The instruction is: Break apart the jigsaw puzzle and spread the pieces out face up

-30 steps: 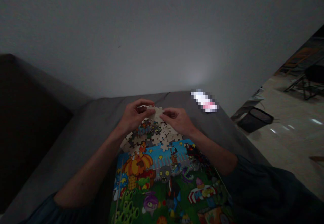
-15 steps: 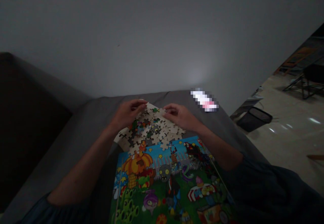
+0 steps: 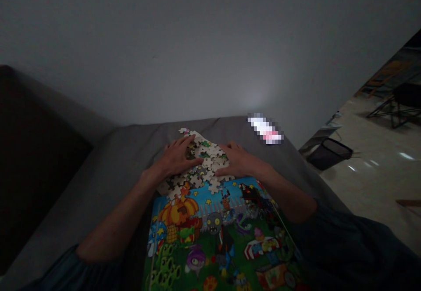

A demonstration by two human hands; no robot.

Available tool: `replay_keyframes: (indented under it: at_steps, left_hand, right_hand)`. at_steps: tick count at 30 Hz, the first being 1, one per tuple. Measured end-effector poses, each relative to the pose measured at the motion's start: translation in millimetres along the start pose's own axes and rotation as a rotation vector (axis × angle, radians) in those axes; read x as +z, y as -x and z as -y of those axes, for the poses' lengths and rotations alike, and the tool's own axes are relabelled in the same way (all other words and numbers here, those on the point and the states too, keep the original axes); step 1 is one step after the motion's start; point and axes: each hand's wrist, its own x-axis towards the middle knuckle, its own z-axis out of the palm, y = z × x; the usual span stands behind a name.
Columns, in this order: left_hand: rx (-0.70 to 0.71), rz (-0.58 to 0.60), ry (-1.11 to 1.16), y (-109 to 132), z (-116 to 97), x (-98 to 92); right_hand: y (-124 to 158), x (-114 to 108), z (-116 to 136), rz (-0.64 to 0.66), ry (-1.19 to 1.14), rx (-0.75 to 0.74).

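Observation:
A heap of loose jigsaw pieces [image 3: 210, 152] lies on a pale sheet, some showing coloured print and others a plain cream back. My left hand [image 3: 180, 156] rests over the heap's left side, fingers spread, palm down. On the right side my right hand [image 3: 234, 159] lies against the pieces with thumb and fingers apart. Nearer to me is a jigsaw picture [image 3: 210, 234] of cartoon zombies, plants and a pumpkin. A few loose pieces overlap its far edge.
The grey cloth surface [image 3: 131, 150] runs back to a pale wall [image 3: 197, 54]. A bright, blurred-out object [image 3: 265, 128] lies at the back right. On the floor to the right stand a dark bin-like object [image 3: 329, 154] and a folding chair [image 3: 404, 100].
Both hands have come down onto the heap and toward me, fingers spreading from their earlier curled shape. The heap looks narrower, and a piece now sticks out at its far left.

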Motion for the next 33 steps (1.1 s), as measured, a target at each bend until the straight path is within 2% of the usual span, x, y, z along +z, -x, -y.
replay_keyframes:
  at_steps: [7,14,18,20,23,25,29,33]
  left_hand:
    - [0.094,-0.079,0.128,-4.4,-8.3,-2.5]
    - [0.072,-0.213,0.223,-3.8,-16.1,-32.3]
    - [0.09,-0.129,0.196,-1.3,-13.4,-41.9]
    - [0.1,-0.057,0.149,0.6,-10.3,-36.1]
    - [0.097,0.045,0.071,2.6,-6.2,-16.5]
    - [0.102,0.083,0.042,2.4,-5.0,-2.7]
    - [0.147,0.059,0.055,-0.9,-7.3,11.2]
    - [0.181,-0.035,0.115,-2.5,-14.8,10.5]
  right_hand:
    - [-14.9,7.4,1.7,-0.154,-0.15,-0.107]
    - [-17.3,-12.7,8.0,-0.298,-0.258,-0.18]
    - [-13.4,-8.3,10.9,-0.243,-0.237,-0.229]
    - [-9.7,2.1,11.9,-0.181,-0.196,-0.207]
    - [-5.7,20.7,12.3,-0.087,-0.102,-0.095]
    - [-6.6,30.2,11.2,-0.085,-0.093,-0.088]
    - [-16.4,37.5,5.6,-0.185,-0.17,-0.151]
    - [-23.6,35.4,0.3,-0.279,-0.255,-0.175]
